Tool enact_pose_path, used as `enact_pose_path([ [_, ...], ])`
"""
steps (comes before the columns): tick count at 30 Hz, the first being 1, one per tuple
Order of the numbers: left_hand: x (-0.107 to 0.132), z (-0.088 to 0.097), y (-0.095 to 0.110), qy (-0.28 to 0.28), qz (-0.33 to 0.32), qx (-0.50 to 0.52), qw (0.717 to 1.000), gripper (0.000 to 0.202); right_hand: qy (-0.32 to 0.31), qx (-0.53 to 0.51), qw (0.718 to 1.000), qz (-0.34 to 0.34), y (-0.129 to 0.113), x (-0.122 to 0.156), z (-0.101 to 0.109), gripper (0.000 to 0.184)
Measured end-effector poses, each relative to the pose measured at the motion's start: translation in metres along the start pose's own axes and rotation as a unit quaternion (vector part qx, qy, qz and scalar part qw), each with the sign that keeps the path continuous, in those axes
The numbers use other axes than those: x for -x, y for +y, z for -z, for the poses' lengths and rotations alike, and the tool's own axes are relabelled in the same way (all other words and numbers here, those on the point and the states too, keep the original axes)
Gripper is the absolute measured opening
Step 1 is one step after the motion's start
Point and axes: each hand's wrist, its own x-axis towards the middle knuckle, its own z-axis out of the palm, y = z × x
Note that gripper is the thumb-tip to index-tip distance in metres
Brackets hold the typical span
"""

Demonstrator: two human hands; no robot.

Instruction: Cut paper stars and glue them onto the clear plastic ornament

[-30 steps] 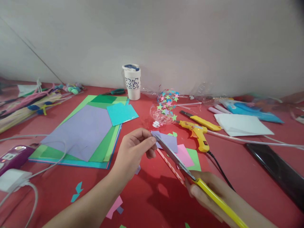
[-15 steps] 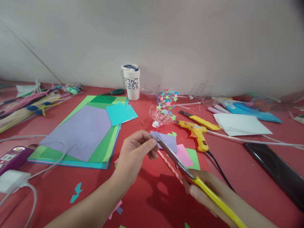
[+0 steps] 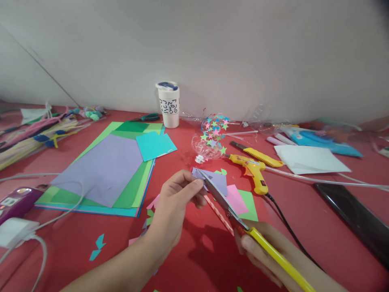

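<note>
My left hand (image 3: pixel 178 198) pinches a small piece of purple paper between thumb and fingers; the fingertips cover most of it. Scissors (image 3: pixel 225 198) with yellow handles are gripped in my right hand (image 3: pixel 264 247), their blades pointing up and left to the paper at my left fingertips. Whether the blades touch the paper I cannot tell. Below them lies a red patterned strip (image 3: pixel 220 215). Just beyond, purple (image 3: pixel 222 188), pink (image 3: pixel 238 200) and green (image 3: pixel 249 207) paper pieces rest on the red table (image 3: pixel 194 259). A clear ornament covered in paper stars (image 3: pixel 214 132) lies behind my hands.
A yellow glue gun (image 3: pixel 255 172) with a black cord and a yellow utility knife (image 3: pixel 263 157) lie to the right, near a black phone (image 3: pixel 352 223). Coloured paper sheets (image 3: pixel 106 170) are stacked at left. Behind stands a white cup (image 3: pixel 169 103). Cables and a white charger (image 3: pixel 18 231) occupy the near left.
My left hand has shifted slightly right and down, uncovering paper scraps beside its wrist. The scissors stay almost in place at the purple paper.
</note>
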Motion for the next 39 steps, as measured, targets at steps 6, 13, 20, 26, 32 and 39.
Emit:
enact_pose_path([
  [6, 0.0028, -0.0011, -0.001, -0.012, 0.018, 0.015, 1.0, 0.016, 0.054, -0.018, 0.998, 0.011, -0.0015, 0.0038, -0.0063, 0.061],
  [13, 0.001, 0.0006, 0.0017, -0.016, 0.018, 0.002, 1.0, 0.015, 0.016, 0.037, 0.999, 0.016, -0.0041, 0.0018, -0.0012, 0.062],
  [20, -0.0008, 0.0022, 0.0036, -0.009, 0.022, -0.012, 1.0, 0.014, 0.008, 0.092, 0.995, 0.046, -0.0033, 0.0024, 0.0025, 0.061],
  [26, -0.0039, 0.0034, 0.0082, -0.027, 0.037, -0.032, 0.998, 0.011, 0.008, 0.044, 0.999, 0.004, -0.0055, 0.0037, 0.0015, 0.06],
  [32, -0.0049, 0.0047, 0.0042, -0.026, 0.037, -0.015, 0.999, 0.011, 0.023, 0.012, 1.0, -0.004, -0.0051, 0.004, -0.0028, 0.062],
  [39, -0.005, 0.0043, 0.0041, -0.024, 0.04, -0.011, 0.999, 0.011, 0.022, 0.018, 1.0, -0.006, -0.0003, -0.0003, -0.0016, 0.06],
])
